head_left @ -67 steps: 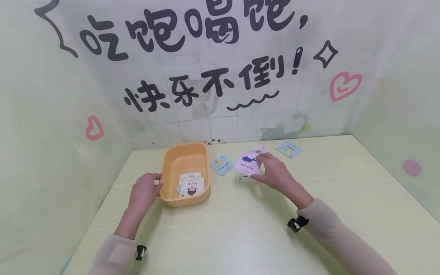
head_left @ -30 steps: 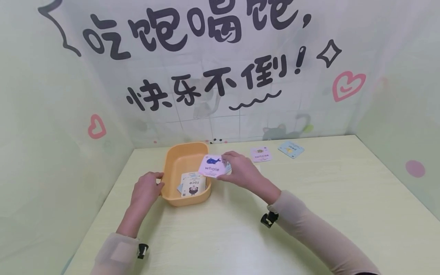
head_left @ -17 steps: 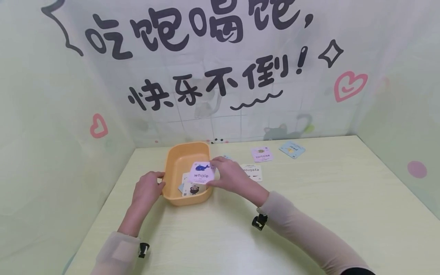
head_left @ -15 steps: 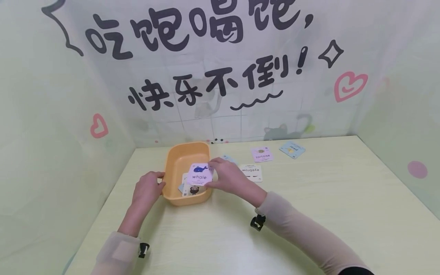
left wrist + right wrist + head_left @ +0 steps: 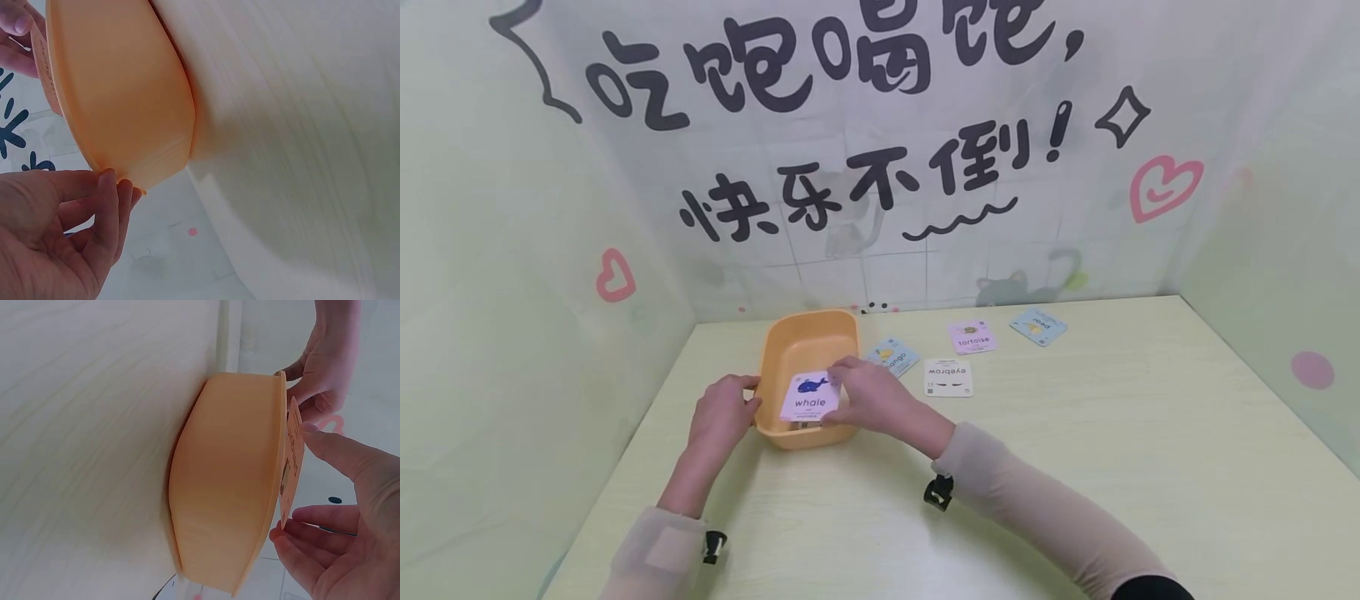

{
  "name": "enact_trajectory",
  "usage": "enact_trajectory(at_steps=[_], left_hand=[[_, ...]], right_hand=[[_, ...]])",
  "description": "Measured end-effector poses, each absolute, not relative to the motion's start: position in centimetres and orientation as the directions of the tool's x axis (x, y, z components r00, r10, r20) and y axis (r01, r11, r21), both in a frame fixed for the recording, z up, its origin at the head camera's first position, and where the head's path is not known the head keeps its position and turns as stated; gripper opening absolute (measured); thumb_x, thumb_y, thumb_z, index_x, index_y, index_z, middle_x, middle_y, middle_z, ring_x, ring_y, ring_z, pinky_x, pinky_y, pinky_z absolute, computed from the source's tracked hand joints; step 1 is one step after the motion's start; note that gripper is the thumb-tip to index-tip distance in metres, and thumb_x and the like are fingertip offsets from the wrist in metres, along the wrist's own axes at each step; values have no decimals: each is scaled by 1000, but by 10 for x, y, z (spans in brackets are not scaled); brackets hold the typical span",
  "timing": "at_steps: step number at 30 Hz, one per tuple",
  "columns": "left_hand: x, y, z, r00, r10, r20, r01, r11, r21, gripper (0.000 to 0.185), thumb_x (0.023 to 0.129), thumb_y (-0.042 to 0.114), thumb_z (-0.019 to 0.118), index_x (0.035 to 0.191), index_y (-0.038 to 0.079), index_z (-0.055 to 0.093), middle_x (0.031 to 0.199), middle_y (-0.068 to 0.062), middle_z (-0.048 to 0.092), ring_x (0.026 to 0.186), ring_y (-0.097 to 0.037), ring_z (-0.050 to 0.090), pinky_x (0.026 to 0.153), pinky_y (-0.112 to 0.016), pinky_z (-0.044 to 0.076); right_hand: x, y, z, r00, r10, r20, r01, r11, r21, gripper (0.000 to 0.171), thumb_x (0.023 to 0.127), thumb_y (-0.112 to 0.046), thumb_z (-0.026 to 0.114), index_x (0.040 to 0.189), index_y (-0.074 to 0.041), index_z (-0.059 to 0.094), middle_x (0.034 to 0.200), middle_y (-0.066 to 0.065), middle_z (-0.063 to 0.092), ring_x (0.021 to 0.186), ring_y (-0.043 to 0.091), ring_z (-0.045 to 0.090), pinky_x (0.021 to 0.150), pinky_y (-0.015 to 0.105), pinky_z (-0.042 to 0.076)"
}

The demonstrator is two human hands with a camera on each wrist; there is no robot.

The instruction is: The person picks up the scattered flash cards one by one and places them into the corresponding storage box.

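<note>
My right hand (image 5: 874,395) pinches a purple whale flashcard (image 5: 809,402) between thumb and fingers. The card is over the front part of an orange plastic basket (image 5: 805,325), face up. In the right wrist view the card (image 5: 291,469) appears just above the basket rim (image 5: 278,450), its printed underside showing. My left hand (image 5: 718,408) grips the left rim of the basket; the left wrist view shows thumb and fingers of the hand (image 5: 94,219) pinching the edge. Other cards in the basket are mostly hidden beneath the whale card.
Right of the basket lie a blue mango card (image 5: 891,357), partly covered by my right hand, and a white eyebrow card (image 5: 948,377). Farther back are a purple tortoise card (image 5: 972,336) and a blue pear card (image 5: 1038,327). A printed curtain (image 5: 880,275) hangs behind the table (image 5: 1075,467).
My right hand has carried the whale card leftward from the scattered cards to over the basket, uncovering the tortoise and eyebrow cards. My left hand has stayed on the basket rim.
</note>
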State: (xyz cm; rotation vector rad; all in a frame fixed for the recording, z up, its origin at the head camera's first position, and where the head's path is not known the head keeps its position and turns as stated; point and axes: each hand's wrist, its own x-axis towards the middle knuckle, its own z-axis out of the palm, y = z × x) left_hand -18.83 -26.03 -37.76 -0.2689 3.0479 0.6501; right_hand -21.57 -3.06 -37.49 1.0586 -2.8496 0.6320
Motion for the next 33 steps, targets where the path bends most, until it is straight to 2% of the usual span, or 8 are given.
enact_trajectory(at_steps=[10,17,33], left_hand=[[-188,-258,-377,-983,-175,-62,-185,895,406,43,96,7,61,138,-4,55,132,-27,60,67,-16,63,54,-25,47],[-188,-258,-378,-982,-178,-67,-190,895,404,43,97,7,60,138,-4,54,132,-27,59,68,-17,64,54,-25,47],[-186,-259,-377,-988,-152,-42,-156,902,403,42,96,6,60,137,-4,55,131,-28,60,65,-15,64,52,-26,47]], right_hand=[[-215,-37,-380,-752,-636,173,-653,680,-333,68,78,-43,84,130,-5,63,135,8,63,124,22,60,103,33,51],[-214,-36,-382,-754,-639,151,-648,686,-330,72,79,-44,83,136,-7,59,138,8,62,125,22,59,105,33,50],[-216,-27,-383,-739,-647,186,-668,668,-328,68,80,-41,82,135,-9,60,134,6,63,120,20,62,101,32,51]])
